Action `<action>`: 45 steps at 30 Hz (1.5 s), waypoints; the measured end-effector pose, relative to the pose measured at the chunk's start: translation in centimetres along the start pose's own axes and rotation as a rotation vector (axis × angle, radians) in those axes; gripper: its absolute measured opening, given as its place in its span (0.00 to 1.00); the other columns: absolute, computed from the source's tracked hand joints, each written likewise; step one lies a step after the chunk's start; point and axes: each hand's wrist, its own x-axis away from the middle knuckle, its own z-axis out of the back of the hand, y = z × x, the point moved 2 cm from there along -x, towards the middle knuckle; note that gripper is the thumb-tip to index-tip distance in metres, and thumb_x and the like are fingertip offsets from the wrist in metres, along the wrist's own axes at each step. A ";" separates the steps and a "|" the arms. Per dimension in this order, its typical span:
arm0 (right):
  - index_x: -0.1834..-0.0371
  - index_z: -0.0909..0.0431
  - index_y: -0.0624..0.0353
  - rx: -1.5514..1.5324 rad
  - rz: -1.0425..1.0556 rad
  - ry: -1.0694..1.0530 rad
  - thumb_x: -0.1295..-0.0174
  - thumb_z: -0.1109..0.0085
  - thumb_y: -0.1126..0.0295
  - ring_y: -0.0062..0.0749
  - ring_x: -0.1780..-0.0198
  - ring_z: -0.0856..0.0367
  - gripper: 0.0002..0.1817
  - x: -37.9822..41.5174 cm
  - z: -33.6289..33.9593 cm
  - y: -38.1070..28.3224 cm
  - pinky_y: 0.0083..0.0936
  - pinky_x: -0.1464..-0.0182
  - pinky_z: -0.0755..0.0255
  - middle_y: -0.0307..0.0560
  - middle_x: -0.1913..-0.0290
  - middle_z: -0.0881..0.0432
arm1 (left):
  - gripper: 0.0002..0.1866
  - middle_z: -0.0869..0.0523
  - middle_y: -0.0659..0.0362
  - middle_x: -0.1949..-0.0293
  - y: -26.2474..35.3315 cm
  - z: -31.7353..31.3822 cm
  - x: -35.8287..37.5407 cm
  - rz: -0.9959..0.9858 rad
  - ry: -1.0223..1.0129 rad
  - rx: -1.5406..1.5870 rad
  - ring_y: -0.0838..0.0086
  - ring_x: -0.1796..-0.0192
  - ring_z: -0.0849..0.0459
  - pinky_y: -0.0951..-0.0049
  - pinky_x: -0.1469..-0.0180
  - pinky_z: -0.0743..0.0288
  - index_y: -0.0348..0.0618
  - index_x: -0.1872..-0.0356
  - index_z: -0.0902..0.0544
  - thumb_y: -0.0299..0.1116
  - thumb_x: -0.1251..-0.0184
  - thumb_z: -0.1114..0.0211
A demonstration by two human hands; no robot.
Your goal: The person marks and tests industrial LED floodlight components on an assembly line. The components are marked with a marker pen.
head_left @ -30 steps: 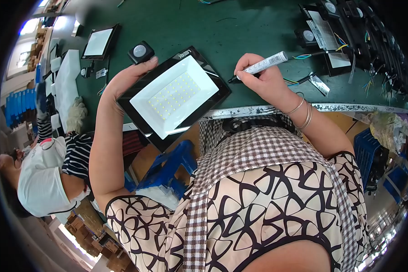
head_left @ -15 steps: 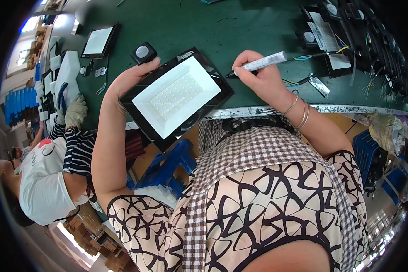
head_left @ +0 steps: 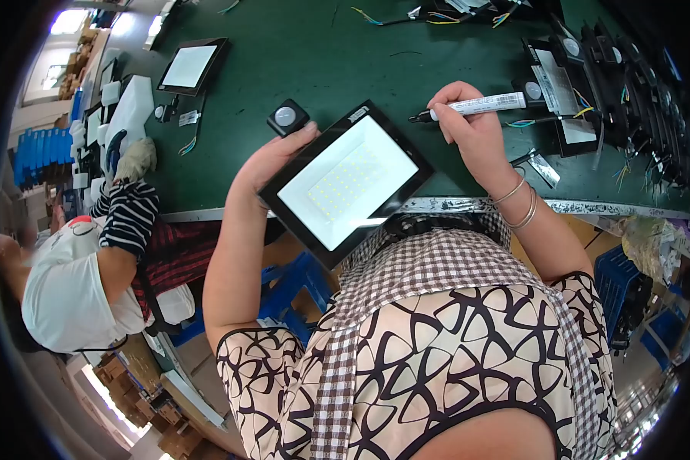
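A black-framed LED floodlight (head_left: 346, 184) is tilted over the front edge of the bench, its white face and rows of yellow LEDs turned up. My left hand (head_left: 280, 157) grips its left side, thumb near the small black sensor box (head_left: 287, 117) with a round white lens. Part of that hand's fingers is hidden behind the lamp. To the right, my right hand (head_left: 471, 126) is closed round a white marker pen (head_left: 479, 104). The pen's dark tip points left, apart from the lamp.
Another floodlight (head_left: 190, 66) with loose wires lies at the left of the green bench (head_left: 345, 57). Several floodlights (head_left: 563, 100) and cables crowd the right side. A co-worker's gloved hand (head_left: 136, 159) is at far left. A blue stool (head_left: 295, 287) stands below the bench.
The floodlight and my left hand have shifted right in view, with the lamp tilted differently. My right hand has drawn the marker tip away from the lamp's edge, up and right.
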 end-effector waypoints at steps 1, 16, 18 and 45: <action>0.69 0.26 0.59 0.000 0.011 -0.003 0.41 0.45 0.74 0.08 0.78 0.38 0.02 0.0 0.0 -0.2 0.10 0.78 0.45 0.28 0.77 0.31 | 0.16 0.17 0.59 0.68 -0.4 -0.1 -0.4 -0.018 -0.013 0.010 0.76 0.68 0.17 0.75 0.65 0.22 0.41 0.61 0.21 0.46 0.36 0.39; 0.67 0.26 0.60 0.149 -0.056 -0.021 0.41 0.46 0.76 0.09 0.71 0.37 0.01 5.8 0.9 -1.1 0.10 0.70 0.42 0.30 0.72 0.29 | 0.07 0.22 0.66 0.62 0.6 -4.8 -2.5 -0.965 0.270 0.464 0.83 0.60 0.24 0.79 0.56 0.29 0.42 0.60 0.22 0.33 0.34 0.38; 0.67 0.26 0.60 0.161 -0.134 -0.020 0.41 0.46 0.76 0.10 0.70 0.37 0.01 5.9 1.3 -0.1 0.11 0.68 0.42 0.30 0.71 0.29 | 0.06 0.24 0.67 0.65 0.6 -5.7 -1.5 -1.129 0.326 0.450 0.84 0.61 0.26 0.80 0.57 0.29 0.41 0.62 0.23 0.32 0.33 0.40; 0.69 0.26 0.60 0.181 0.061 0.085 0.41 0.44 0.73 0.10 0.73 0.35 0.03 0.7 1.2 1.7 0.12 0.72 0.39 0.29 0.75 0.29 | 0.07 0.29 0.68 0.68 -0.8 -5.3 -1.5 -1.081 0.384 0.494 0.83 0.62 0.28 0.77 0.56 0.31 0.47 0.64 0.28 0.36 0.31 0.42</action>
